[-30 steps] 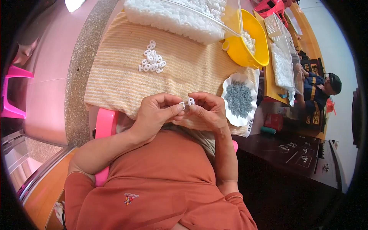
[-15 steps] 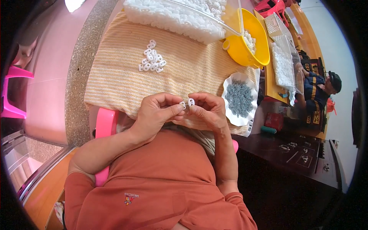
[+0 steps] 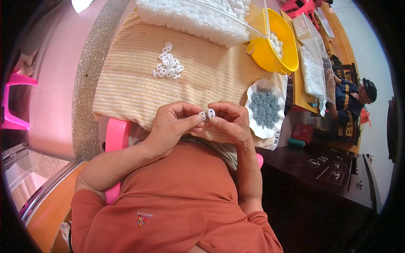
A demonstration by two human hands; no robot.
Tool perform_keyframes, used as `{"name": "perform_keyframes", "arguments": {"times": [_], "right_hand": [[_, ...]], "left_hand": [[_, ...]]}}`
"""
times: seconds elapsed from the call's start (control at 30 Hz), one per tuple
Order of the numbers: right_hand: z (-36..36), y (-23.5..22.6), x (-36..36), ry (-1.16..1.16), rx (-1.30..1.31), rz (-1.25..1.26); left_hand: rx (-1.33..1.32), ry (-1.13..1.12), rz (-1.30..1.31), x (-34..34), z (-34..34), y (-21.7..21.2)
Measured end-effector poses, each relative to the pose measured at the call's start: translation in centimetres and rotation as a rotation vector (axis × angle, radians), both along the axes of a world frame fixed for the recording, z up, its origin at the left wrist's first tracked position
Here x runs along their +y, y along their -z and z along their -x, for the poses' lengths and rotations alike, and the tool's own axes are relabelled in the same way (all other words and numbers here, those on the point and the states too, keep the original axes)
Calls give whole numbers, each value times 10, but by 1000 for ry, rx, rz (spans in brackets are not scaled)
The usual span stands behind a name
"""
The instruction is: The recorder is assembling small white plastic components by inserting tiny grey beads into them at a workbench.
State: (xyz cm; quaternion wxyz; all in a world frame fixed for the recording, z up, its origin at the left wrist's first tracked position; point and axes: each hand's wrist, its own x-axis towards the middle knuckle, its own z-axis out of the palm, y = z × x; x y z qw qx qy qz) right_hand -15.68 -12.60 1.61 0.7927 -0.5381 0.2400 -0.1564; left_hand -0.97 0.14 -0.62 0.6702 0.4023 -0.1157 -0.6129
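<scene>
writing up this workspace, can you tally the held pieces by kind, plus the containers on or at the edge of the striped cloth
Small white pieces, one in the left hand and one in the right hand: 2
Clear box: 1
Yellow tub: 1
White wavy-edged dish: 1
Total: 5

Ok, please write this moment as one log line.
left hand: holds small part; right hand: holds oval white part; white pile: on striped cloth

A pile of pieces (image 3: 170, 63) lies on the cloth (image 3: 126, 92), left of the dish (image 3: 265, 134).
</scene>
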Motion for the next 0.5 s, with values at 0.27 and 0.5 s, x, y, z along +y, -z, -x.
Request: {"name": "perform_keyframes", "arguments": {"times": [0.27,0.5], "right_hand": [[-3,-2,3,-2,-9,24],[1,7,0,-45,2,53]], "left_hand": [[-6,-6,15,-1,2,2],[-16,-5,23,0,3,4]]}}
